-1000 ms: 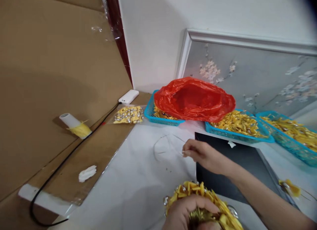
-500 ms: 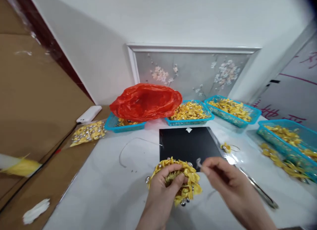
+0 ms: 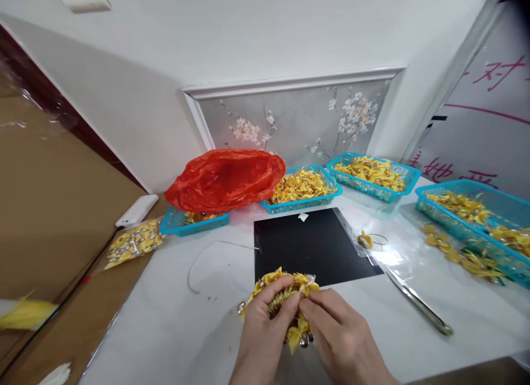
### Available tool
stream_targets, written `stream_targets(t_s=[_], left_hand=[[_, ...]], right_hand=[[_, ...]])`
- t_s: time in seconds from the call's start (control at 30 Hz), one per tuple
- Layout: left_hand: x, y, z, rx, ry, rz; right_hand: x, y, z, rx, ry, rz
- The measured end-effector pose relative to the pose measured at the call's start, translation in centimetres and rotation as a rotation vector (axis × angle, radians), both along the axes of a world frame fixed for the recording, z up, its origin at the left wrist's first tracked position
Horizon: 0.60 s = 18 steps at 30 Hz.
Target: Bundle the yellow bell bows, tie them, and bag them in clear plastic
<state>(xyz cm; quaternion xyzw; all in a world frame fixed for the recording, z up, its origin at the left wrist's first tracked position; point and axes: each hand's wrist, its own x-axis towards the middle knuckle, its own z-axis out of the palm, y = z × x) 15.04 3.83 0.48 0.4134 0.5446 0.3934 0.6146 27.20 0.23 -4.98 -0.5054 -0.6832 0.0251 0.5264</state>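
A round bunch of yellow flowers with silver beads (image 3: pixel 304 339) is wrapped in the fingers of my left hand (image 3: pixel 267 324), above the near part of the white table. Gold wire stems (image 3: pixel 282 301) gather in its middle, between my left thumb and forefinger. My right hand (image 3: pixel 339 330) presses against the right side of the bunch, thumb and fingers pinched together. By those fingertips a whitish strand (image 3: pixel 310 280) shows among the petals; its ends are hidden.
A black mat (image 3: pixel 306 247) lies beyond the hands. Tweezers (image 3: pixel 422 305) and a single wired flower (image 3: pixel 364 240) lie to the right. Blue baskets (image 3: pixel 301 204) of yellow flowers line the back, one under a red plastic bag (image 3: pixel 226 180). A loose white wire (image 3: pixel 199 263) curves at left.
My right hand has moved left from beside the bunch to its stems, bringing the whitish strand against it. My left hand keeps its hold. The view has shifted slightly.
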Motion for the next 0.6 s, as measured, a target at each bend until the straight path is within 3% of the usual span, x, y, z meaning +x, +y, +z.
stream_targets(t_s=[0.1, 0.4, 0.5, 0.6], left_hand=[[-0.1, 0.2, -0.6, -0.007, -0.017, 0.011], [-0.2, 0.4, -1.6, -0.075, -0.093, 0.036], [0.0, 0.6, -1.6, -0.060, -0.098, 0.076], [0.2, 0.7, -1.6, -0.068, -0.130, 0.104]], right_hand=[[0.0, 0.2, 0.0, -0.056, 0.046, 0.053], [0.5, 1.0, 1.0, -0.509, 0.294, 0.088], [0.4, 1.3, 1.1, -0.546, 0.295, 0.085], [0.2, 1.3, 0.9, -0.481, 0.213, 0.048]])
